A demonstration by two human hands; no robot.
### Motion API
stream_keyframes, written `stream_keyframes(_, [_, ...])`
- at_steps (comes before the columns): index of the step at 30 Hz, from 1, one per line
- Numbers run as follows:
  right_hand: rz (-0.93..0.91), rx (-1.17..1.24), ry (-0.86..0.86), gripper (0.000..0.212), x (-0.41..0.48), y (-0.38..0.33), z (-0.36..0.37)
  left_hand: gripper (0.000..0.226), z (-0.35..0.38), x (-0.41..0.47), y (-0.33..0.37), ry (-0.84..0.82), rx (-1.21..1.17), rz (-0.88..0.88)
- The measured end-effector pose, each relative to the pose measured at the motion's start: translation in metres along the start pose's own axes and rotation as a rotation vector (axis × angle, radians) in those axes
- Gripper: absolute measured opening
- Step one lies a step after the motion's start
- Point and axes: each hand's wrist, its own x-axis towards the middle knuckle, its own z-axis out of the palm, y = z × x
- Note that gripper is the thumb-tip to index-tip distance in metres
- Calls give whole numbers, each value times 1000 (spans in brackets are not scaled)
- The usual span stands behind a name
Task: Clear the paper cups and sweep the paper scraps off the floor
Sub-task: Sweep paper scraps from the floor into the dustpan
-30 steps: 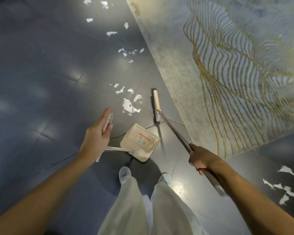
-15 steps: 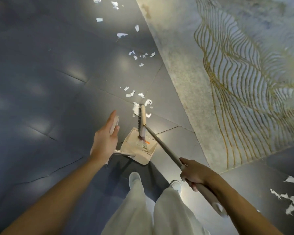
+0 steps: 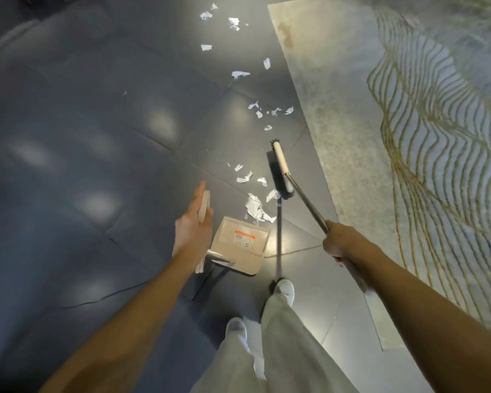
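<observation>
White paper scraps (image 3: pixel 255 208) lie bunched on the dark floor just beyond the mouth of a beige dustpan (image 3: pixel 240 243). More scraps (image 3: pixel 244 177) trail away up the floor toward the top of the view. My left hand (image 3: pixel 193 231) holds the dustpan's beige upright handle (image 3: pixel 204 205). My right hand (image 3: pixel 339 242) grips the metal pole of a broom (image 3: pixel 281 168), whose cream head and dark bristles stand to the right of the scrap pile. No paper cups are in view.
A pale rug with gold wavy lines (image 3: pixel 408 137) covers the floor on the right, its edge close to the broom. My two feet in white shoes (image 3: pixel 284 289) stand just behind the dustpan. Grey floor tiles (image 3: pixel 82 165) spread out to the left.
The broom head has swung back out from the dustpan mouth to the right and farther away. A bunch of scraps now lies at the pan's front lip. The view has shifted forward.
</observation>
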Motion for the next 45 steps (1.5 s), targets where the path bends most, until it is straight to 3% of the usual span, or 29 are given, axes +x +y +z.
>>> stream_keyframes(6, [-37, -103, -125, 57, 37, -14, -13, 52, 3, 42, 18, -56, 39, -12])
stream_keyframes(13, [-81, -56, -398, 69, -7, -11, 4, 51, 1, 55, 28, -82, 62, 14])
stream_keyframes(18, [-29, 48, -411, 71, -40, -3, -11, 51, -13, 49, 12, -74, 73, 33])
stream_keyframes(21, [-54, -9, -331, 68, -63, -7, -8, 51, -27, 41, -2, -93, 66, 50])
stream_keyframes(32, [11, 48, -124, 69, -77, -45, 65, 49, -81, 12, -61, -139, 76, 168])
stream_keyframes(36, [36, 24, -59, 58, -79, -58, 104, 52, -81, 17, -72, -151, 88, 209])
stream_keyframes(40, [-7, 62, -191, 45, -80, -81, 144, 51, -78, 40, -69, -167, 44, 179])
stream_keyframes(45, [14, 150, -354, 61, -104, -100, 123, 51, -81, 54, -63, -186, 43, 180])
